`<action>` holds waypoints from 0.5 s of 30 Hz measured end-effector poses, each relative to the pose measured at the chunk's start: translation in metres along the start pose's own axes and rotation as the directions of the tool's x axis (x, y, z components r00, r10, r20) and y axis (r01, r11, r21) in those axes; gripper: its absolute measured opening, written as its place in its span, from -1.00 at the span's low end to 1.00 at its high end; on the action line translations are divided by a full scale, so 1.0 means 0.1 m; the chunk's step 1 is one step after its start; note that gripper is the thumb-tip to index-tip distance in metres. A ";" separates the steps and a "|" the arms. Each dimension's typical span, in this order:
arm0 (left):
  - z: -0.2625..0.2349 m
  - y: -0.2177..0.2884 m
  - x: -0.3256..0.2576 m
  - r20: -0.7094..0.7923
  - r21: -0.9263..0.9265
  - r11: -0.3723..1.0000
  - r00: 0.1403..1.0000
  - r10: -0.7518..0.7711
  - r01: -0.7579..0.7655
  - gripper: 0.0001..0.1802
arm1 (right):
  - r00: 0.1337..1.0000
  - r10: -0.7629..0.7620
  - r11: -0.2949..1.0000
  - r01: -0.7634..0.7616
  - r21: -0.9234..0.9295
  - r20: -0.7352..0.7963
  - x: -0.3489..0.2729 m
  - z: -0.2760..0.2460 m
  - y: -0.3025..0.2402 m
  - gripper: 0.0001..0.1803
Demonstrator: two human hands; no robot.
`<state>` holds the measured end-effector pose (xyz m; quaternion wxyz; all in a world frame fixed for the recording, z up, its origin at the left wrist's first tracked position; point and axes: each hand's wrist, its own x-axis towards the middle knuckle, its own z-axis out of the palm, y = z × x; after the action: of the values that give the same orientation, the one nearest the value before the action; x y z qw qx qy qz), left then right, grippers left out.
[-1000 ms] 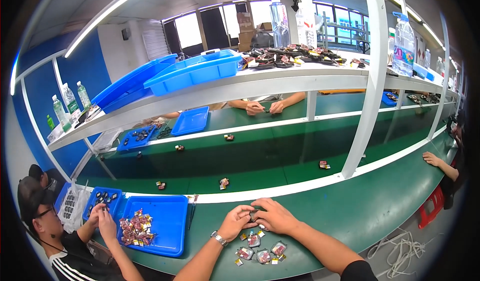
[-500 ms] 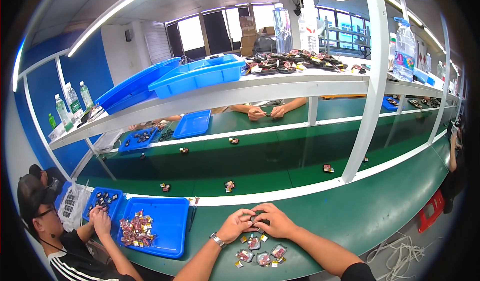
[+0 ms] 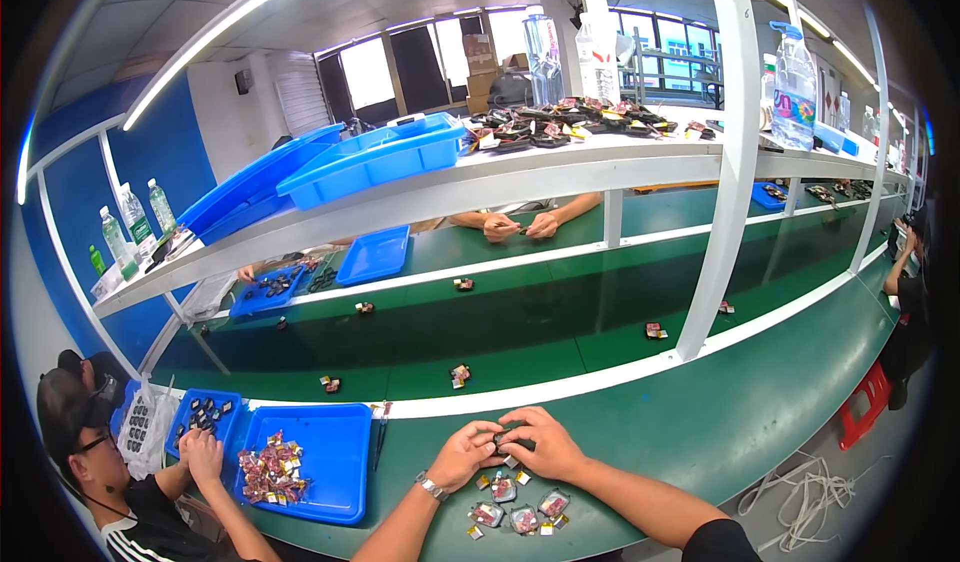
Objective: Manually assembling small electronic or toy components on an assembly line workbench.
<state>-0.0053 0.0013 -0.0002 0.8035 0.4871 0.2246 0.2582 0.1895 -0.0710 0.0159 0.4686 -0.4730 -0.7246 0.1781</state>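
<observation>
Over the green bench, my left hand (image 3: 460, 456) and my right hand (image 3: 543, 444) meet with their fingertips closed on a small dark casing (image 3: 499, 443). Fingers cover most of it, so its shape is hard to make out. A metal-banded watch sits on my left wrist. Just below my hands lie several small rounded assemblies (image 3: 523, 519), greyish, with red parts and silver-and-yellow tabs. The nearest of them (image 3: 503, 487) rests right under my fingers.
Left of me stands a blue tray (image 3: 342, 462) with a heap of red-and-silver parts; black tweezers (image 3: 379, 440) lie beside it. A co-worker (image 3: 95, 452) sits at the far left by another blue tray (image 3: 207, 417). A white post (image 3: 722, 182) and a loaded shelf (image 3: 420, 194) rise ahead.
The view has shifted a little. My right fingers have moved slightly on the dark casing, and a small silvery piece now shows beneath them.
</observation>
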 end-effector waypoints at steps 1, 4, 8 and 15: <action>0.00 0.00 0.00 0.002 0.002 1.000 1.000 0.001 -0.001 -0.68 | 1.000 -0.006 1.000 0.005 -0.023 -0.023 -0.01 0.03 0.00 -0.86; 0.00 -0.01 0.00 -0.005 0.020 1.000 1.000 0.002 -0.002 -0.68 | 0.997 -0.005 0.998 0.001 -0.061 -0.075 -0.03 0.09 -0.04 -0.86; -0.01 -0.02 0.01 0.001 0.010 1.000 1.000 0.011 -0.011 -0.70 | 0.997 -0.012 0.996 0.005 -0.091 -0.083 -0.04 0.09 -0.06 -0.86; 0.05 -0.03 0.01 -0.070 0.061 0.998 0.997 0.026 -0.022 -0.72 | 0.994 0.013 0.994 -0.025 -0.106 -0.110 -0.04 0.10 -0.08 -0.85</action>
<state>-0.0014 -0.0027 -0.0009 0.7769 0.5042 0.2546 0.2780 0.1778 -0.0764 0.0146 0.4797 -0.5135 -0.7017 0.1171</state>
